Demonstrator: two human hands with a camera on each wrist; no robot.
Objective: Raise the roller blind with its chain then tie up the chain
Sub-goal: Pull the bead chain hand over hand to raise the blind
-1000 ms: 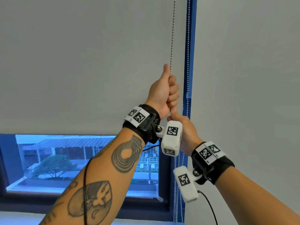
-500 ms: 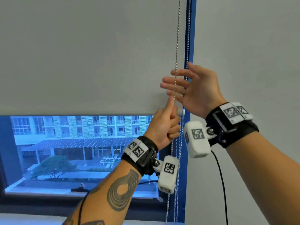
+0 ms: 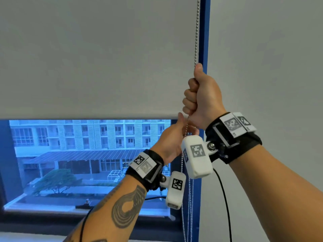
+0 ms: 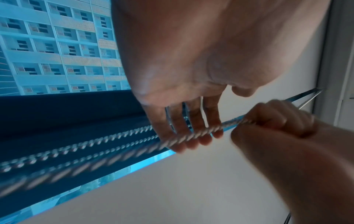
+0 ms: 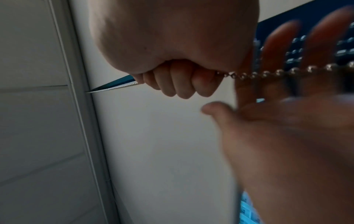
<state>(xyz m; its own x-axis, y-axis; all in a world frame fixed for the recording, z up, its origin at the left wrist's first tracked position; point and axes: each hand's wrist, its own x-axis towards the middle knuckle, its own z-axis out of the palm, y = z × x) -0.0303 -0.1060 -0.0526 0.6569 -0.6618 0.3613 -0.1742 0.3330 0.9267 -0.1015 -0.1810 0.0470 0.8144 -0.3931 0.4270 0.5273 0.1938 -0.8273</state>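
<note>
I am mid-haul on the grey fabric roller blind [image 3: 97, 56], its hem about halfway down the window. My right hand [image 3: 201, 100] is fisted round the silver bead chain [image 3: 197, 32] at the blind's right edge. My left hand [image 3: 172, 142], just below, has straight, spread fingers [image 4: 184, 136] behind the chain, gripping nothing. Next, I judge: right pulls down, left regrips higher.

The head camera looks forward and slightly up at the roller blind [image 3: 96, 58] from arm's length. Each wrist camera sits close under its own palm, aimed upward along the bead chain [image 4: 191, 134], and each catches the opposite hand.
</note>
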